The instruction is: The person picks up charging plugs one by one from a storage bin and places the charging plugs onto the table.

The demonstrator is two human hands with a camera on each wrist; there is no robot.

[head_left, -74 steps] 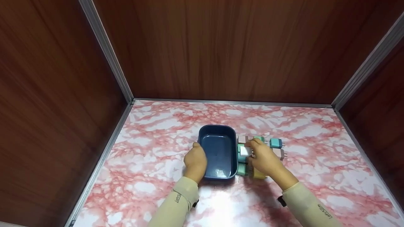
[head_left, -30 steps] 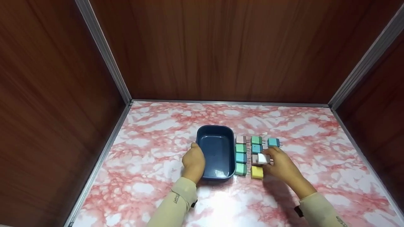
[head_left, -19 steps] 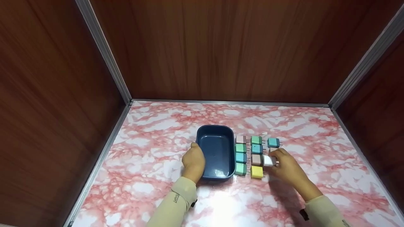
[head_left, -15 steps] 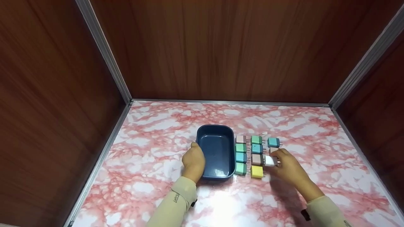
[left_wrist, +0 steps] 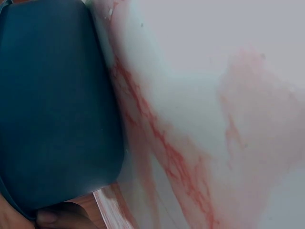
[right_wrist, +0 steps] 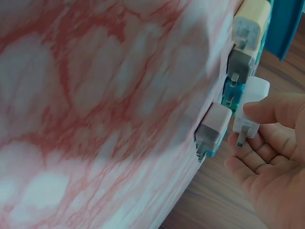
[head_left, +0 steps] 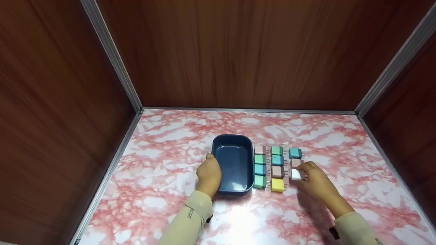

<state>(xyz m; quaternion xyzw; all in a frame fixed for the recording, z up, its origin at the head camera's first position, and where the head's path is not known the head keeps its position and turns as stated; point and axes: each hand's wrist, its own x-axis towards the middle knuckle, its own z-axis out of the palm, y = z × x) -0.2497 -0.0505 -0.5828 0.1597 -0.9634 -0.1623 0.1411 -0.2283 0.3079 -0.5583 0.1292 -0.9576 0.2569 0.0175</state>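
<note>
My left hand (head_left: 209,173) grips the left rim of a dark blue rectangular tub (head_left: 233,164), whose bare floor shows. In the left wrist view the tub's outer wall (left_wrist: 57,105) fills the left side, with fingertips (left_wrist: 66,217) curled at its rim. My right hand (head_left: 316,178) pinches a white plug-in charger (head_left: 296,174) between thumb and fingers, prongs toward the palm. This charger is at the near end of the third column, just in front of a pink charger (head_left: 296,163). The right wrist view shows the white charger (right_wrist: 252,98) beside the pink one (right_wrist: 217,121).
Several chargers lie in columns right of the tub, including a yellow charger (head_left: 277,184), a mint-green one (head_left: 260,181) and a blue one (head_left: 295,153). The marbled pink table (head_left: 170,143) is bounded by brown wood-grain panels (head_left: 224,54) with metal edging.
My right hand has carried the white charger rightward from beside the tub, over the second column, to the third column. My left hand has kept its grip on the tub.
</note>
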